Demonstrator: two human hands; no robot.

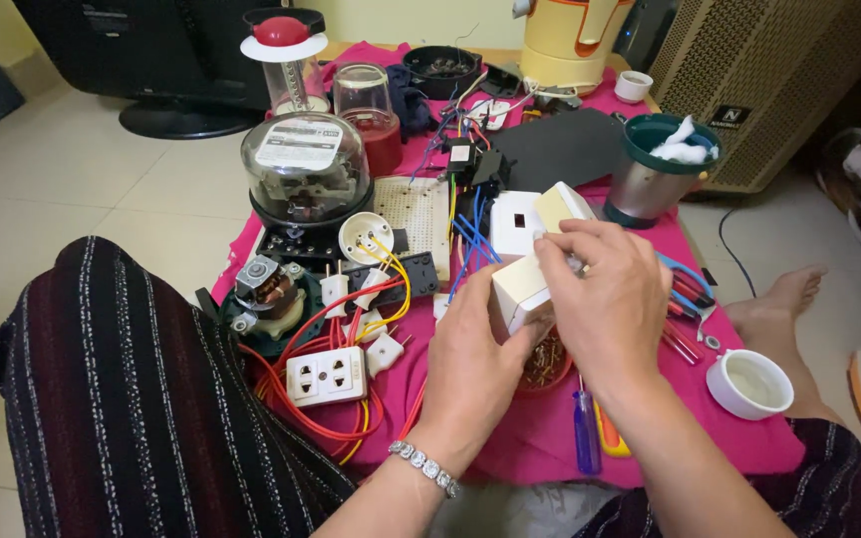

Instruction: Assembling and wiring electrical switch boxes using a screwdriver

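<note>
Two hands hold a small cream box over a pink cloth full of electric parts.

The left hand [475, 349], with a shiny bracelet [425, 466] on its wrist, comes up from below and curls its fingers around the bottom of the cream box [518, 291]. The right hand [610, 299] reaches over the top, and its fingertips pinch the box's upper edge. The box sits in the air just above a little red dish of small metal bits [548, 361]. Near the wrists, two screwdrivers [587, 433] lie side by side on the pink cloth [540, 438]. To the left lies one white double socket [327, 377] in a tangle of red wires [296, 399]. To the right stands one white cup [749, 384]. Farther back stand one round glass meter [305, 171] and one silver pot with a green rim [658, 169].
</note>
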